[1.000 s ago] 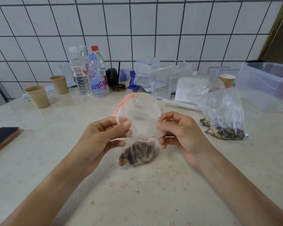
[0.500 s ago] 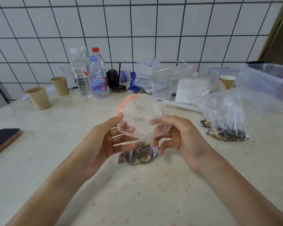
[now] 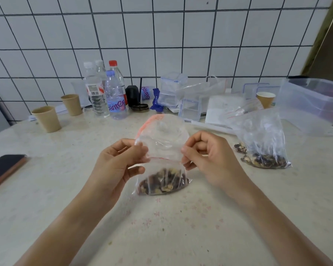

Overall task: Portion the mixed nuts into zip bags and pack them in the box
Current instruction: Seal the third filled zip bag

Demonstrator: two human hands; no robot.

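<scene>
A clear zip bag (image 3: pixel 162 143) with a red zip strip stands on the table in front of me, its mouth gaping open. Mixed nuts (image 3: pixel 161 182) fill its bottom. My left hand (image 3: pixel 119 164) pinches the bag's left edge near the rim. My right hand (image 3: pixel 210 160) pinches its right edge at the same height. A second clear bag (image 3: pixel 261 139) with mixed nuts in it stands to the right, apart from both hands. A large clear plastic box (image 3: pixel 313 106) sits at the far right.
Several water bottles (image 3: pixel 106 93) stand at the back by the tiled wall, with two paper cups (image 3: pixel 46 119) to their left. Small clear containers (image 3: pixel 173 93) and empty bags (image 3: pixel 225 106) clutter the back middle. A dark phone (image 3: pixel 4 167) lies at the left edge.
Both hands have shifted from cupping the bag below its mouth to pinching its side edges. The bag now stands taller with its nuts resting on the table.
</scene>
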